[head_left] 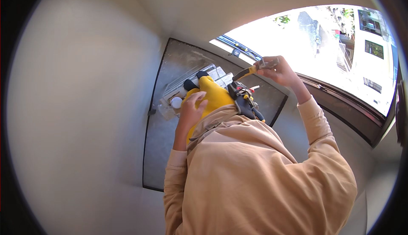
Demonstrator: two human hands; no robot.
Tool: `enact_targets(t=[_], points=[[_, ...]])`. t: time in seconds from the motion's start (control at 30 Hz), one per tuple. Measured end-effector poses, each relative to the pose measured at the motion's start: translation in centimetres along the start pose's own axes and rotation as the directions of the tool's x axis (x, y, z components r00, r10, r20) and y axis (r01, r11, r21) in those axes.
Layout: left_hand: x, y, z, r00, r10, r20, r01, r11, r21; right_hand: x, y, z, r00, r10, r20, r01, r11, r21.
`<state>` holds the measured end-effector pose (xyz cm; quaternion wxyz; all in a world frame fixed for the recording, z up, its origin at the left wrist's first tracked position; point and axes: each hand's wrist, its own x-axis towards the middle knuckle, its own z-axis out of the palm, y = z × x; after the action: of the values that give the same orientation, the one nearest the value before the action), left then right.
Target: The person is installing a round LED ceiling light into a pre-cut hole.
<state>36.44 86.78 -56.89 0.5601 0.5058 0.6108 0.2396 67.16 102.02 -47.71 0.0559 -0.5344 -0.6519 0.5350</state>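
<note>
At the window's lower left, my right hand (272, 71) grips a yellow-and-black tool (246, 73) with a metallic end, its lower end just above a tool pouch (243, 103) at my right hip, which is full of tools. My left hand (193, 107) is open, fingers loosely bent, beside my yellow-clad leg (212, 92) with nothing visible in it. A small white round object (176, 103) and pale strips or packages (220, 75) lie beyond my legs on a dark, black-edged panel (159, 154).
A plain wall (76, 107) rises on the left. On the right, a bright window opening (323, 48) with a dark lower frame (331, 97) looks onto a building. Blue items, one apparently a tape measure (236, 53), are on the sill.
</note>
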Motion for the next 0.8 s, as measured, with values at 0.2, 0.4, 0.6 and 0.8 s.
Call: enact_targets(t=[0.2, 0.4, 0.6, 0.8], points=[[-15.1, -11.0, 0.3, 0.836, -0.361, -0.414, 0.391, 0.92, -0.012, 1.3, -4.0, 4.7, 0.989, -0.115, 0.094, 0.114, 0.993, 0.021], [-24.4, -4.7, 3.6, 0.581, -0.806, 0.112, 0.584, 0.318, -0.747, 4.8, -7.1, 16.0, 0.73, -0.559, 0.393, 0.553, 0.821, 0.142], [-28.6, -4.3, 9.8, 0.64, -0.767, 0.057, 0.444, 0.308, -0.841, 4.4, -11.3, 26.4, 0.293, -0.664, 0.688, 0.637, 0.672, 0.378], [-28.6, -6.0, 13.9, 0.735, -0.664, -0.137, 0.359, 0.553, -0.752, 4.3, -14.2, 29.4, 0.032, -0.428, 0.903, 0.351, 0.851, 0.391]])
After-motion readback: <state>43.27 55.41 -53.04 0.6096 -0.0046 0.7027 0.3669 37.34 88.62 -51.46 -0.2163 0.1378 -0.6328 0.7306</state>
